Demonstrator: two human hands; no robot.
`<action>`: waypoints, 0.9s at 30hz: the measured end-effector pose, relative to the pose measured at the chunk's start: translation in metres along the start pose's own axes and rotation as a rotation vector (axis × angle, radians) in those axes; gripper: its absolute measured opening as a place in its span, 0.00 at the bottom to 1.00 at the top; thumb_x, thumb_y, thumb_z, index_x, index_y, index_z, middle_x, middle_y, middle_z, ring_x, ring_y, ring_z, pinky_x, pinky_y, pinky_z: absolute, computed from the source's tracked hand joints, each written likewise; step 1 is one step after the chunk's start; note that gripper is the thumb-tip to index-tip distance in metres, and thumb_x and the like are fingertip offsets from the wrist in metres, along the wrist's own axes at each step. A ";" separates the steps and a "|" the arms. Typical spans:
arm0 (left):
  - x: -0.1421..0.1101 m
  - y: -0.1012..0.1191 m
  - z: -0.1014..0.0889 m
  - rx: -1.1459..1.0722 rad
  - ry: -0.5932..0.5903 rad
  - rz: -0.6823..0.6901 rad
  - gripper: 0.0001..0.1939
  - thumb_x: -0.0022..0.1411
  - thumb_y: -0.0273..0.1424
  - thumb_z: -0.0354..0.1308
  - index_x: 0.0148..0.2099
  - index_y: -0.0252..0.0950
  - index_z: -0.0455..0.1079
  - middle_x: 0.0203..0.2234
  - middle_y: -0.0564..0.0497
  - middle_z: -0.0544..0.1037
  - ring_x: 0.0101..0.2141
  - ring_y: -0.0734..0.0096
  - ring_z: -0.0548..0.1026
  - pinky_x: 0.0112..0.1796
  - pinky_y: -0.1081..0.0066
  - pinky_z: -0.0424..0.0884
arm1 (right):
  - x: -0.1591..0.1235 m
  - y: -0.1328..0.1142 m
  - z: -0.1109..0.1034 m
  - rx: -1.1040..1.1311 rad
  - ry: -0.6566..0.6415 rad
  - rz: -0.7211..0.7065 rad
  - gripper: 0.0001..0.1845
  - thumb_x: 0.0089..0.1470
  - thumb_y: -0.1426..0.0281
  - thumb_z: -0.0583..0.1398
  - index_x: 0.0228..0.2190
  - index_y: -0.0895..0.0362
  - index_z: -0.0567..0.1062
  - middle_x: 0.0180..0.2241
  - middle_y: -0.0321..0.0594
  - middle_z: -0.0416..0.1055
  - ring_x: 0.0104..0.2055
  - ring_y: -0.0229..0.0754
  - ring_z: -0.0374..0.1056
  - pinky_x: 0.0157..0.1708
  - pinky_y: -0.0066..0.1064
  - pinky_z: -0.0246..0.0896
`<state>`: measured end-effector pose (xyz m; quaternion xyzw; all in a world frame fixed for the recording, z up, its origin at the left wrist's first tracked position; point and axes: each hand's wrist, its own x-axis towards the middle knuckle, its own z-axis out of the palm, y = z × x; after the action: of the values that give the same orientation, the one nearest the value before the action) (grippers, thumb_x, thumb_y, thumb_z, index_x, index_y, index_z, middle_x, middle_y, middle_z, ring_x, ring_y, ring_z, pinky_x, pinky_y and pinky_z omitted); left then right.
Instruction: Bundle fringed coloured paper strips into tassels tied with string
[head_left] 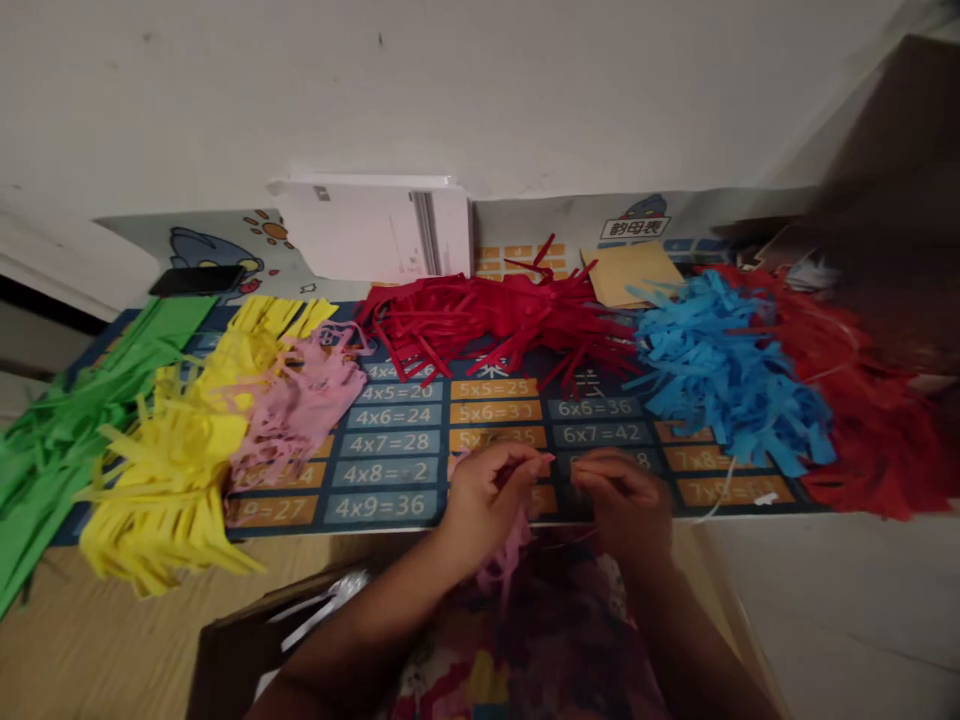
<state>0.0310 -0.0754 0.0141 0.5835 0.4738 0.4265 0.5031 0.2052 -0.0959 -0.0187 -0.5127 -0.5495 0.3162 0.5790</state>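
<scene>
Multiplication-table mat (397, 445) lay on a wooden table beneath heaps of cut paper strips, left hand (484, 500) pinched thin pink strips (504, 560) at the near edge, right hand (626, 500) pinched closed, contents unclear.

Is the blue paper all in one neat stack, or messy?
Messy. The blue paper strips lie in a loose, tangled heap on the times-table mat, ends poking every way.

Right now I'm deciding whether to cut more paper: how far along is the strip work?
Looks done: cut piles of green, yellow, pink, red and blue strips lie sorted on the mat. In hand: the left hand and right hand pinch a few pink strips. Left: apparently every pile, all loose.
</scene>
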 end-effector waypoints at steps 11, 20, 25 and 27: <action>0.003 0.013 -0.008 0.365 -0.132 0.368 0.11 0.69 0.35 0.57 0.40 0.40 0.80 0.32 0.47 0.84 0.33 0.65 0.80 0.39 0.67 0.74 | -0.007 -0.004 -0.002 0.002 -0.085 0.019 0.06 0.56 0.71 0.66 0.32 0.48 0.83 0.31 0.35 0.77 0.34 0.39 0.73 0.35 0.30 0.70; 0.005 0.021 -0.019 0.474 -0.306 0.457 0.12 0.71 0.31 0.53 0.42 0.36 0.79 0.36 0.45 0.83 0.37 0.64 0.80 0.40 0.68 0.72 | -0.007 -0.007 -0.008 -0.138 -0.134 -0.065 0.07 0.56 0.71 0.65 0.34 0.47 0.83 0.34 0.37 0.78 0.35 0.40 0.74 0.33 0.30 0.71; 0.004 0.013 -0.014 0.410 -0.189 0.442 0.10 0.69 0.33 0.57 0.39 0.35 0.76 0.29 0.48 0.80 0.31 0.69 0.77 0.35 0.72 0.71 | -0.007 -0.006 -0.008 -0.052 -0.139 -0.019 0.06 0.55 0.72 0.66 0.34 0.48 0.83 0.34 0.36 0.78 0.35 0.40 0.74 0.35 0.30 0.71; 0.005 0.009 -0.012 0.319 -0.166 0.388 0.10 0.67 0.34 0.61 0.36 0.34 0.75 0.25 0.51 0.78 0.27 0.73 0.75 0.31 0.75 0.69 | -0.008 -0.004 -0.006 0.056 -0.140 0.076 0.03 0.55 0.71 0.66 0.32 0.50 0.82 0.31 0.35 0.77 0.32 0.39 0.73 0.32 0.29 0.70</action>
<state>0.0215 -0.0691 0.0250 0.7683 0.3714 0.3855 0.3510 0.2089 -0.1065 -0.0166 -0.4935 -0.5598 0.3884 0.5406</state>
